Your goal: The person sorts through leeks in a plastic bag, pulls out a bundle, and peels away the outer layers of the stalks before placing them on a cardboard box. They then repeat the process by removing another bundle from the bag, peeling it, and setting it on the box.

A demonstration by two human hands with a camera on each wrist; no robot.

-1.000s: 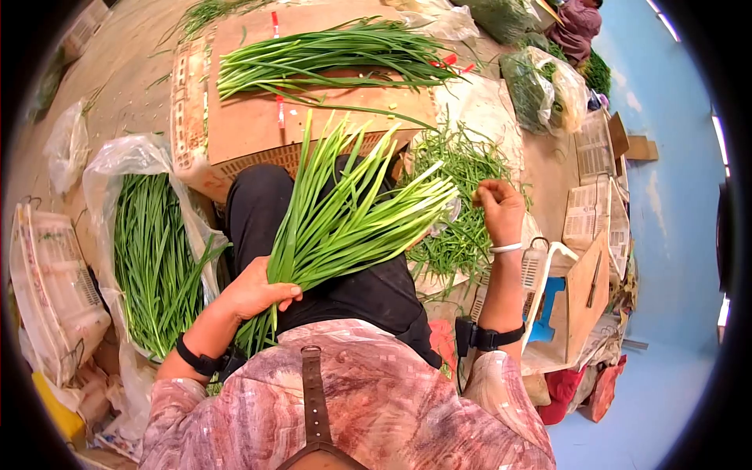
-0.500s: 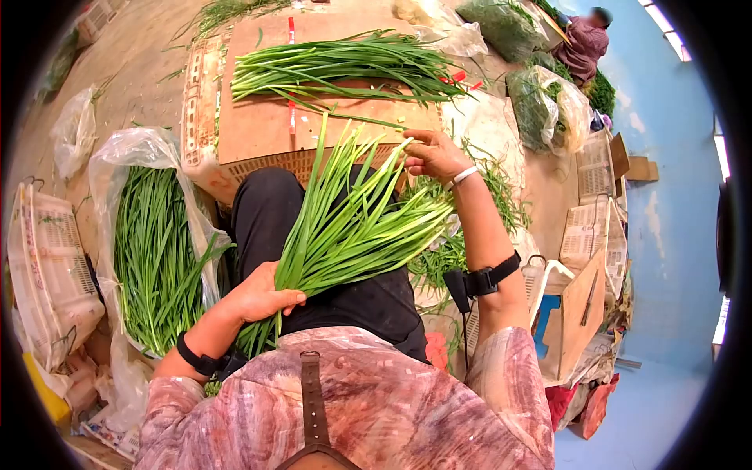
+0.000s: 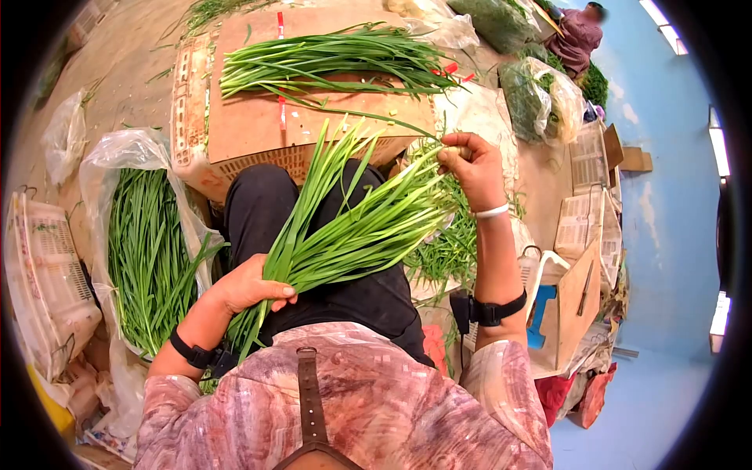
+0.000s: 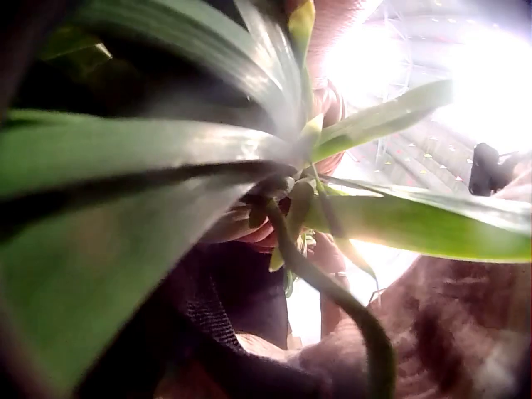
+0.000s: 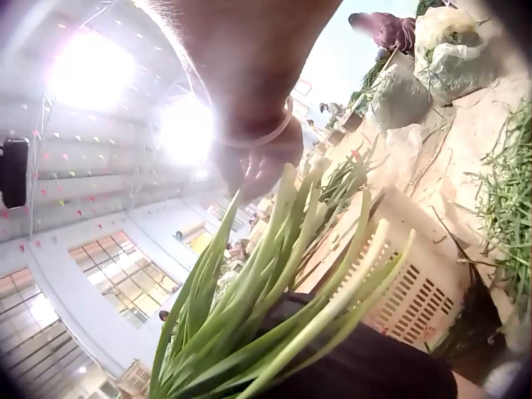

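My left hand (image 3: 249, 287) grips a fanned bunch of garlic chives (image 3: 352, 227) near its leafy end, over my lap. The pale stem ends spread up and to the right. At their upper right tips my right hand (image 3: 476, 171) pinches a stem end between thumb and forefinger. In the right wrist view the fingers (image 5: 258, 170) meet the tip of a stem, with more pale stem ends close beside. Blurred leaves (image 4: 125, 154) fill much of the left wrist view and partly hide the left hand.
A pile of chives (image 3: 337, 63) lies on a board (image 3: 243, 129) over a plastic crate (image 3: 188, 117) ahead. At left stands a plastic bag (image 3: 129, 149) of chives. Loose trimmings (image 3: 450, 247) lie at right. Another person (image 3: 578, 37) sits far back.
My right hand went from beside the bunch to its stem tips, then slightly right and down, and now pinches a stem end. The left hand keeps holding the bunch.
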